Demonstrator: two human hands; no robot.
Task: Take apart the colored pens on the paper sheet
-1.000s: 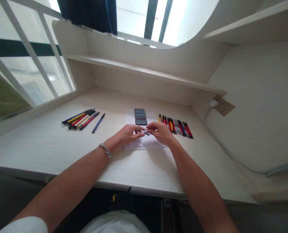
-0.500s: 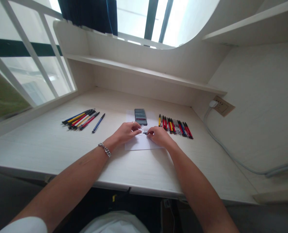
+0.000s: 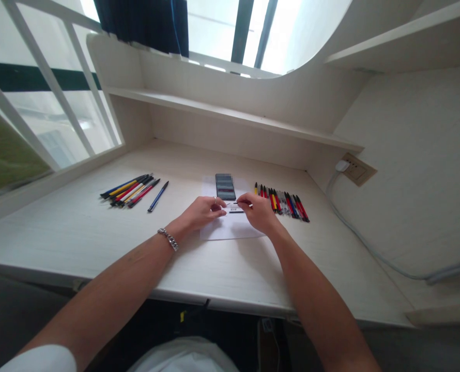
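My right hand [image 3: 255, 211] is closed in a pinch over the white paper [image 3: 230, 231], holding a small, thin dark piece [image 3: 235, 203]. Facing it from the left, my left hand [image 3: 205, 211] has curled fingers, with the thumb close below the index finger. A tiny pale thing shows at those fingertips, too small to name. Between the hands a short dark rod [image 3: 236, 212] lies on the paper. Just beyond the fingers rests a dark phone [image 3: 225, 186], its screen lit.
A loose pile of pens [image 3: 128, 191] lies to the left, with one blue pen [image 3: 158, 196] apart from it. On the right is a row of several pens [image 3: 280, 201]. A cable [image 3: 354, 232] runs from the wall socket [image 3: 358, 169] along the desk's right side.
My right hand has lifted slightly away from the paper with the small dark piece. The dark rod beneath is more exposed. My left hand has hardly moved.
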